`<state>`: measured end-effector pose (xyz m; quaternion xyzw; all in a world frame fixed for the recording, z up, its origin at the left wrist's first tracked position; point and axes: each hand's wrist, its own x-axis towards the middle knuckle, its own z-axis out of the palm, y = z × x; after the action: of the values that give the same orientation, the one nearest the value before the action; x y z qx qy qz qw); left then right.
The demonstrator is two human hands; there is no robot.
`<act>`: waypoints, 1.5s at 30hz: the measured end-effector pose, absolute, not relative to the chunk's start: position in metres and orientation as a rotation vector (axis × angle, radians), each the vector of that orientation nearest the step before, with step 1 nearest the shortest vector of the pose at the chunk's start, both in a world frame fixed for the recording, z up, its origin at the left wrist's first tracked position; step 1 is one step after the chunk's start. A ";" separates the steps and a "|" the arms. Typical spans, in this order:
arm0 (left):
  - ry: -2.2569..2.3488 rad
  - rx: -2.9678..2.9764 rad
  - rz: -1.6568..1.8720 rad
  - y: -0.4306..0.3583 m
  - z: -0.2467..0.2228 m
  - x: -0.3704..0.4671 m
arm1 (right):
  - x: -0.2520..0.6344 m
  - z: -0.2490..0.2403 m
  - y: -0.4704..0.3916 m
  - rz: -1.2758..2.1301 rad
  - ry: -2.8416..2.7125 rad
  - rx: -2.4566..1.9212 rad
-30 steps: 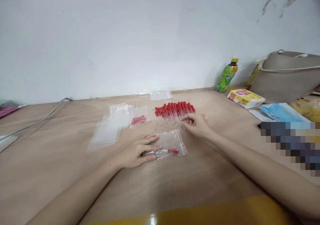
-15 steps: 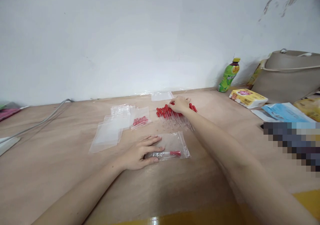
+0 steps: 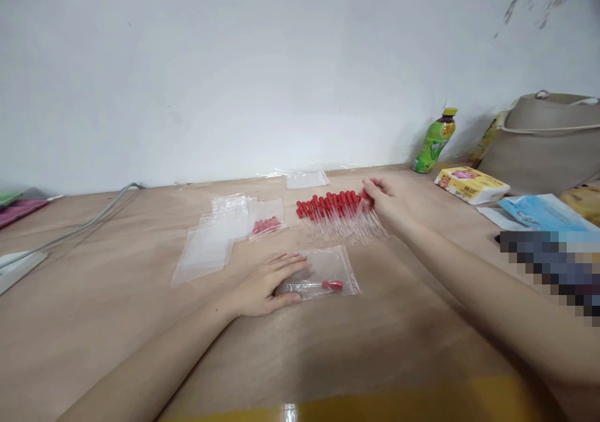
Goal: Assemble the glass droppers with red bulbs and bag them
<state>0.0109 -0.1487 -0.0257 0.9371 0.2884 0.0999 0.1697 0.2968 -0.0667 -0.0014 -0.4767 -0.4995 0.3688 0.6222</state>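
Note:
My left hand (image 3: 269,284) lies flat, fingers stretched out, on the left part of a clear zip bag (image 3: 323,262). Inside that bag is one dropper (image 3: 332,284) with a red bulb and a clear tube. Farther back, several red-bulbed droppers (image 3: 332,204) lie in a row, tubes pointing towards me. At the row's right end, my right hand (image 3: 382,197) pinches the red bulb of a dropper (image 3: 364,194). Left of the row, a zip bag with several droppers (image 3: 266,225) shows their red bulbs. Beside it are overlapping flat zip bags (image 3: 206,244).
Another zip bag (image 3: 307,179) lies by the wall. To the right stand a green drink bottle (image 3: 435,142), a yellow tissue pack (image 3: 471,183) and a beige bag (image 3: 548,147), with a blue packet (image 3: 546,212) in front. A grey cable (image 3: 94,219) crosses the left side.
My right hand has moved right from the middle of the dropper row to its right end, uncovering the bulbs, and now pinches one dropper. The left hand stays on the bag.

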 end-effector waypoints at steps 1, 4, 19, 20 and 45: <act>0.819 2.661 0.287 -0.148 -0.026 0.011 | 0.303 -0.010 -0.077 0.880 -1.093 -1.114; 0.814 2.663 0.297 -0.148 -0.029 0.009 | 0.315 -0.034 -0.102 0.950 -1.009 -1.176; 0.868 2.681 0.266 -0.149 -0.029 0.010 | 0.312 -0.048 -0.145 1.291 -1.533 -1.234; 0.875 2.683 0.257 -0.149 -0.029 0.010 | 0.314 -0.047 -0.145 1.214 -1.658 -1.242; 0.842 2.765 0.212 -0.146 -0.032 0.010 | 0.281 -0.057 -0.150 0.889 -1.953 -1.236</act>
<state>0.0097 -0.1464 -0.0319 0.9471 0.2883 0.0727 0.1212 0.2814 -0.1496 -0.0573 -0.4717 -0.7454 0.3394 0.3266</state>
